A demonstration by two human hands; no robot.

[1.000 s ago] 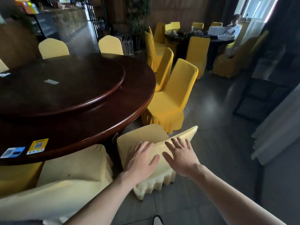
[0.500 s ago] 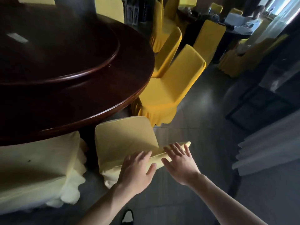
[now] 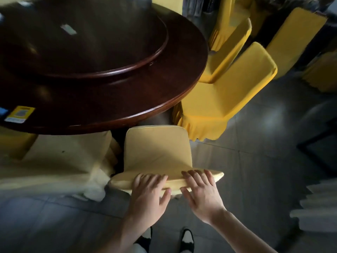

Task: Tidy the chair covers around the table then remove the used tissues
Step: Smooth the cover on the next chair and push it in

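Note:
A pale yellow covered chair [image 3: 156, 150] stands below me, pushed toward the round dark wooden table [image 3: 113, 99]. My left hand [image 3: 148, 196] grips the top edge of its backrest, fingers over the front and thumb behind. My right hand [image 3: 201, 192] holds the same edge just to the right. A small white tissue-like scrap [image 3: 68, 29] lies on the raised turntable [image 3: 102, 52] at the table's centre.
Another pale covered chair [image 3: 60, 157] stands to the left, its skirt hanging to the floor. Bright yellow covered chairs [image 3: 224, 99] ring the table on the right. A yellow QR sticker [image 3: 20, 114] sits on the table edge. My shoes [image 3: 186, 238] show on the grey tiled floor.
My view has tilted down and closer over the chair. Both hands have gone from lying flat on the backrest to gripping its top edge. The chair sits nearer the table.

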